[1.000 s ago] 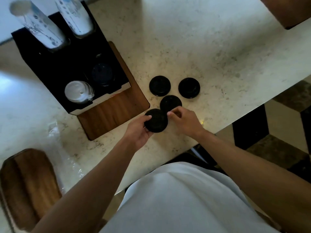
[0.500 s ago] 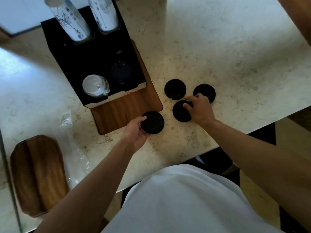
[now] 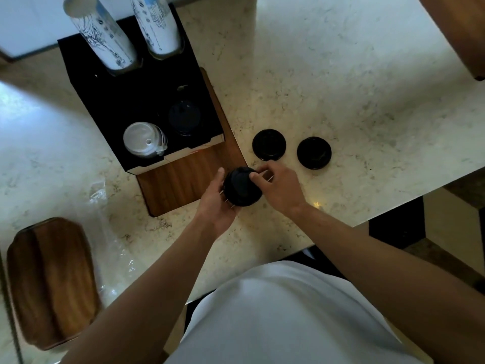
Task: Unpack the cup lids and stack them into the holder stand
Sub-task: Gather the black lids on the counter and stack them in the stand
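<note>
Both hands hold a small stack of black cup lids [image 3: 242, 186] just above the marble counter, beside the holder's wooden base. My left hand [image 3: 217, 202] cups the stack from the left and below. My right hand [image 3: 279, 185] pinches its right edge. Two more black lids lie flat on the counter, one [image 3: 269, 145] nearer the holder and one [image 3: 314, 153] to its right. The black holder stand [image 3: 105, 101] holds white lids [image 3: 143, 139] in its front left slot and black lids [image 3: 183, 118] in the front right slot.
Two tall stacks of printed paper cups [image 3: 105, 35] stand in the holder's back slots. A crumpled clear plastic wrapper [image 3: 110, 232] lies on the counter at left, next to a wooden board [image 3: 49, 282]. The counter edge [image 3: 380, 219] runs diagonally at right.
My right hand lifted the third lid off the counter and brought it onto the lid in my left hand. Both hands now meet on one stack, closer to the holder's base.
</note>
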The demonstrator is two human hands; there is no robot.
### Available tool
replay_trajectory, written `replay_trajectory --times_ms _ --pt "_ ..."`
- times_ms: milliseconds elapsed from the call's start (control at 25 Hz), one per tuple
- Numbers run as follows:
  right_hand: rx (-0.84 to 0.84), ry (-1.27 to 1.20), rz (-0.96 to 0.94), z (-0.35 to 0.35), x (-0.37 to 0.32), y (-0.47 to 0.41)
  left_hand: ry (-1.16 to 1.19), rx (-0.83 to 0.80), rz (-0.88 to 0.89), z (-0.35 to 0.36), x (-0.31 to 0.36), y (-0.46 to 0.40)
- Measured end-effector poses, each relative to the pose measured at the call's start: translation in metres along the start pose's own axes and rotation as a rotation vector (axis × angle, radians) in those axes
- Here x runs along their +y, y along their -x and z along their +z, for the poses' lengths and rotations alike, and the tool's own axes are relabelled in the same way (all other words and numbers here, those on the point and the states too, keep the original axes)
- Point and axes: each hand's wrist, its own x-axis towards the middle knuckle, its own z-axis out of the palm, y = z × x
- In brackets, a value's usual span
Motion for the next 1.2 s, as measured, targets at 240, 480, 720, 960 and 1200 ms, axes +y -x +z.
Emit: replay_trajectory --times_ms 240,480,720,960,1200 --pt "-0.074 0.011 0.026 0.014 -0.009 -0.011 -0.070 -0.002 0.076 -0.001 0.001 -0.007" --pt "-0.280 -0.525 0.356 0.017 -0.010 -0.036 0.010 -0.001 0.107 -0.005 0.009 -0.014" --pt "-0.360 -0.642 0.355 0.018 -0.009 -0.050 -0.016 -0.004 0.101 -0.006 0.021 -0.018" --pt "-0.216 -0.205 0.079 0.003 -0.011 -0.080 -0.033 0.013 0.086 -0.007 0.032 -0.020" --pt "0.064 0.302 -0.079 -0.028 0.008 -0.129 -0.037 0.033 0.039 -0.008 0.036 -0.024"
